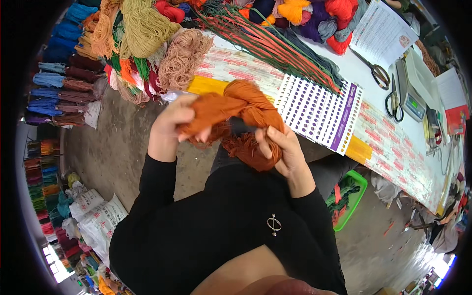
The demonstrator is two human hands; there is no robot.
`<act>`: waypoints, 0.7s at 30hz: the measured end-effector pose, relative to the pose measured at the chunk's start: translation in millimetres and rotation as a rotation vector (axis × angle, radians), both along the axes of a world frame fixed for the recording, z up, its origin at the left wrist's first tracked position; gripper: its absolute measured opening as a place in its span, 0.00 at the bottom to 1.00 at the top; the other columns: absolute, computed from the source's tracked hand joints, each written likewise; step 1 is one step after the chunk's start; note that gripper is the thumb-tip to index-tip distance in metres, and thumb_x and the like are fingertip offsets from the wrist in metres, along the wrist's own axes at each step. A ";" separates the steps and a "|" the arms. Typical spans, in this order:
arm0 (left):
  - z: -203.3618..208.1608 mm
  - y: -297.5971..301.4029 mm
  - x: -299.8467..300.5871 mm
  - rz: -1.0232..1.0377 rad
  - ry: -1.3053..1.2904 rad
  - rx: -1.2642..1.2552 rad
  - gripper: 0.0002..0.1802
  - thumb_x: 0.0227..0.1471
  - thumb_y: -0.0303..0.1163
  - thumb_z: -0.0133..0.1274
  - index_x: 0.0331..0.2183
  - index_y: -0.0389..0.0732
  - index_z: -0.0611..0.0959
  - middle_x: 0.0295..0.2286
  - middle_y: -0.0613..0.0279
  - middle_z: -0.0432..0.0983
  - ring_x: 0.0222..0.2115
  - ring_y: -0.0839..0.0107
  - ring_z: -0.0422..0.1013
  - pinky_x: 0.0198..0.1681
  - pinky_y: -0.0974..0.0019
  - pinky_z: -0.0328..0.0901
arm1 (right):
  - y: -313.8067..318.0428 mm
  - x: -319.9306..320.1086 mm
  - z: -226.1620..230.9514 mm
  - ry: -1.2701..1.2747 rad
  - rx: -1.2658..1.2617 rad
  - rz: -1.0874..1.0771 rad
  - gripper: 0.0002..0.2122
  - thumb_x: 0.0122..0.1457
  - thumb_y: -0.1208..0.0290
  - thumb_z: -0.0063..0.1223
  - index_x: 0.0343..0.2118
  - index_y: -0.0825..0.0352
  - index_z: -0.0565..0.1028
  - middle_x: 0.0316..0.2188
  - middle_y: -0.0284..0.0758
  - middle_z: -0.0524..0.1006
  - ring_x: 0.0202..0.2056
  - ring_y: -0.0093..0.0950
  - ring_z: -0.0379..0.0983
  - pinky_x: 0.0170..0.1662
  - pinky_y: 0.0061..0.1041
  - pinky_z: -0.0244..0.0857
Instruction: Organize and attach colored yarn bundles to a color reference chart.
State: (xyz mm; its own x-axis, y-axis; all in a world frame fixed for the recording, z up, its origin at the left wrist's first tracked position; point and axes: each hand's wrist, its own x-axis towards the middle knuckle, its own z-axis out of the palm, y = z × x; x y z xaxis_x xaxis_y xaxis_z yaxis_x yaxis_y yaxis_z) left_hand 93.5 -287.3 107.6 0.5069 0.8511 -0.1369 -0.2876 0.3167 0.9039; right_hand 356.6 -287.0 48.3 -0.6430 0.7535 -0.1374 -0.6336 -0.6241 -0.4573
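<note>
A rust-orange skein of yarn (pixel 250 105) is held up in front of my body, bent into a loop with a dark gap in its middle. My left hand (pixel 179 120), blurred by motion, grips the skein's left side. On the right side my right hand (pixel 282 150) has its thumb on top and fingers curled into the strands. Just beyond the skein, a white card with rows of holes and a purple strip (pixel 347 118) lies on the table. Long green and coral yarn strands (pixel 290 54) rest across the card's far end.
The table (pixel 393 162) runs from far left to right. Two pairs of black scissors (pixel 394 105) and a digital scale (pixel 412 93) lie at its right, near a printed sheet (pixel 381 32). Piled yarn (pixel 147 29) covers the far left. A green basket (pixel 358 196) stands on the floor.
</note>
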 end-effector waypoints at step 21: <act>-22.9 10.5 18.8 -0.440 0.574 0.234 0.14 0.46 0.30 0.54 0.34 0.31 0.77 0.25 0.62 0.76 0.29 0.78 0.70 0.34 0.71 0.64 | -13.7 -13.5 -25.6 0.664 -0.450 0.063 0.15 0.61 0.65 0.39 0.48 0.66 0.62 0.44 0.41 0.69 0.18 0.18 0.57 0.24 0.17 0.54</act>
State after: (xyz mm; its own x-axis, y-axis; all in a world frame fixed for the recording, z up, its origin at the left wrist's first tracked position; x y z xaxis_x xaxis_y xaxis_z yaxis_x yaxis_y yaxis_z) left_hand 112.3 -276.8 84.7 0.7098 0.6261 -0.3228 0.3569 0.0755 0.9311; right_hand 343.1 -300.6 22.7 -0.7367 0.6762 0.0068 -0.6422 -0.7028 0.3060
